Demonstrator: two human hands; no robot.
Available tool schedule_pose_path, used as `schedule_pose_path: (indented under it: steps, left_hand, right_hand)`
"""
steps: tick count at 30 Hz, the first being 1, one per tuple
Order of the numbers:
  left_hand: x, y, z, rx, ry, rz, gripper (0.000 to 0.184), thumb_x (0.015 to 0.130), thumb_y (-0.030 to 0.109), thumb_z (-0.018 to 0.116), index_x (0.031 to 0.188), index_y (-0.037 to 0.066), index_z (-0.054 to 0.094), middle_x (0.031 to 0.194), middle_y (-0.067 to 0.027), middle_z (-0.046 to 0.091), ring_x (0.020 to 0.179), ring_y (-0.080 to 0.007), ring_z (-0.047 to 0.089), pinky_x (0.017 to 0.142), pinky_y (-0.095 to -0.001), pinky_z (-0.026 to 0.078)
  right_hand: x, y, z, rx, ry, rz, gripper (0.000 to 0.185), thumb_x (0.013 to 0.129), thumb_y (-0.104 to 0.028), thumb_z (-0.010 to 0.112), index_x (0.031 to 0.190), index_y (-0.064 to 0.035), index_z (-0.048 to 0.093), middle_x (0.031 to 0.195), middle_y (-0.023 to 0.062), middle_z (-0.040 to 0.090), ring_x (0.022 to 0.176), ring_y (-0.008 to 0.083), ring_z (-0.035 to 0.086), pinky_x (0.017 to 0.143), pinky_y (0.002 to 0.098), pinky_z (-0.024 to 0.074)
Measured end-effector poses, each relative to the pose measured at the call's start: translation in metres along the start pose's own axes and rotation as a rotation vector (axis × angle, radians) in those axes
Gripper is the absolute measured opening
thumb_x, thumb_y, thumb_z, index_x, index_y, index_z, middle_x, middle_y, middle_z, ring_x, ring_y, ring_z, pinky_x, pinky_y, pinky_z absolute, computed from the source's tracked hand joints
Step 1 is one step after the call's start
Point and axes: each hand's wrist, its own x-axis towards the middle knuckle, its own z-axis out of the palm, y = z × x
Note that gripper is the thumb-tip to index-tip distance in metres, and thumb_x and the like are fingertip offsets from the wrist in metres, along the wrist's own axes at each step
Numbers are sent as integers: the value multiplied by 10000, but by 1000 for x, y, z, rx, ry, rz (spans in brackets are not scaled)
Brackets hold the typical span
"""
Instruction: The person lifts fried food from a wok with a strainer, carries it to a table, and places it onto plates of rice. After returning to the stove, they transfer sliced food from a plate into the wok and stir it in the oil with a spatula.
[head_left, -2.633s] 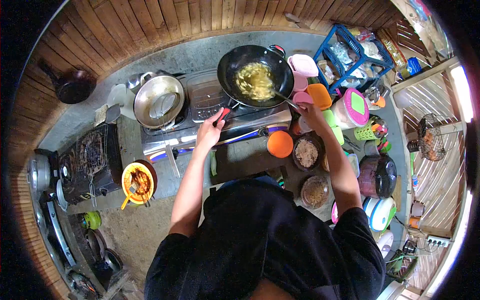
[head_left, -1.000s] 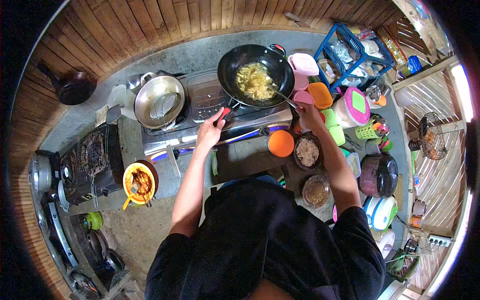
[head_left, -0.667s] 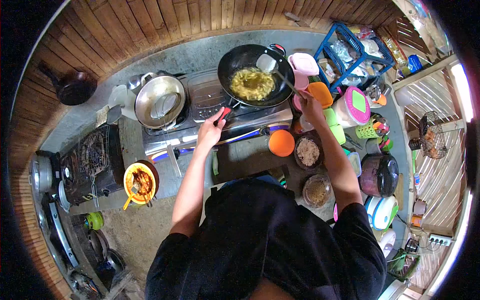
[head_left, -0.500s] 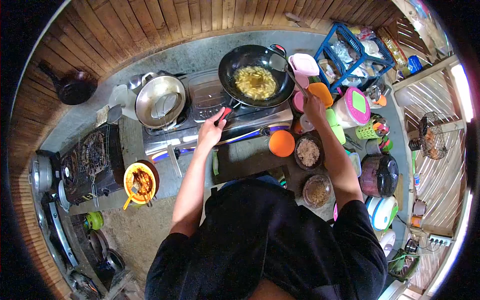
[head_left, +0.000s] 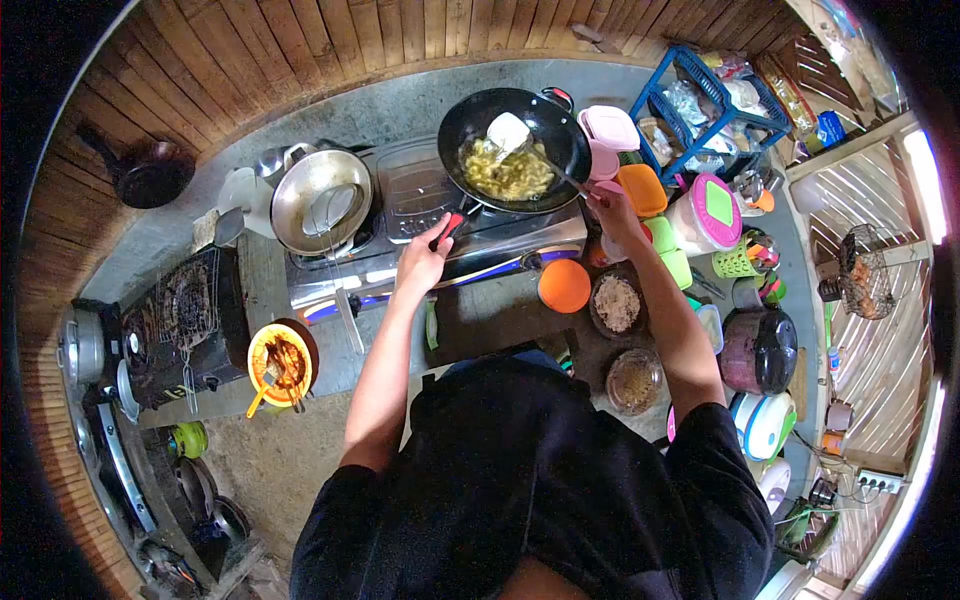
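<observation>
A black wok [head_left: 560, 115] sits on the right burner of the gas stove [head_left: 415, 185], with pale chopped pieces in yellowish oil [head_left: 505, 176] in its bottom. My left hand [head_left: 423, 258] is closed round the wok's red and black handle [head_left: 449, 230]. From the right, my right hand [head_left: 614, 212] grips the handle of a metal spatula [head_left: 508, 132]. The spatula's blade catches bright light inside the wok, at the far edge of the oil. Where the blade's lower edge meets the food I cannot tell.
A metal pan with a strainer [head_left: 320, 200] stands on the left burner. Right of the stove are an orange lid [head_left: 564, 287], a bowl of crumbly food [head_left: 617, 304], a pink-lidded container [head_left: 708, 212] and a blue rack [head_left: 700, 110]. A yellow bowl of sauce [head_left: 280, 362] stands at the left.
The spatula has moved from the wok's right rim down and left into the food. My right hand has shifted slightly left and nearer to me. My left hand has stayed on the handle.
</observation>
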Motion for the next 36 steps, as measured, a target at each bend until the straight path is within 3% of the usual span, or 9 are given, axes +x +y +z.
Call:
schedule_pose_path:
  steps: [1,3,6,13,22,25,27,33,36]
  left_hand:
    - [0,-2,1,0,-1,0,449,895,302,615,1320,393,501,1073,-190,650,949,-350,652,808,-388,503]
    - [0,-3,1,-20,1,14,453,892,305,622,1319,396,501,1023,-190,666,888,-343,663,787,-388,501]
    - [-1,0,-1,-36,-6,2,456,891,302,626,1319,399,501,968,-196,673,839,-331,667,768,-383,499]
    - [-5,9,-6,-5,-19,-40,452,894,295,620,1321,389,503,1032,-184,667,900,-322,666,799,-378,494]
    - [-4,10,-6,-21,-9,-4,444,900,304,602,1327,369,499,1148,-164,632,1033,-358,619,868,-386,484]
    - [-4,8,-6,-8,-1,26,443,900,305,600,1327,367,498,1147,-171,629,1045,-368,608,873,-397,484]
    - [-5,11,-8,-7,-11,-12,442,901,310,601,1325,380,498,1125,-185,637,1024,-361,623,864,-389,485]
    - [-2,6,-5,-5,-18,-27,438,902,316,603,1319,406,499,1069,-197,657,969,-335,649,843,-376,485]
    - [-2,4,-4,1,-8,-18,439,901,315,604,1318,404,501,1049,-200,661,955,-338,649,836,-380,486]
  right_hand:
    - [1,4,-2,0,0,1,292,927,-162,566,1206,-106,633,717,7,583,627,140,553,548,310,428]
    - [3,-1,-7,-284,180,-160,328,911,-181,509,1218,-116,602,823,192,656,842,349,652,689,450,499]
    - [-11,-40,-26,-495,170,-16,348,891,-156,493,1225,-126,588,902,221,657,864,393,635,711,480,505]
    - [-17,-25,-28,-640,170,-9,295,909,-185,542,1191,-139,619,875,223,653,819,408,628,681,493,497]
    - [-21,-19,-14,-43,-56,11,268,929,-188,529,1154,-90,637,881,223,654,886,370,650,762,401,494]
    - [-18,-16,-12,-68,6,-65,281,930,-175,512,1169,-88,633,905,229,656,873,384,644,750,429,503]
    - [-18,-31,-18,-373,164,-126,283,931,-172,494,1170,-92,621,896,230,654,843,385,643,718,464,509]
    - [-25,-48,-36,-704,168,-44,286,922,-167,475,1182,-113,580,804,211,639,757,396,639,653,506,505]
    - [-27,-31,-36,-677,78,-10,286,903,-160,524,1171,-108,609,868,219,649,788,406,629,661,517,480]
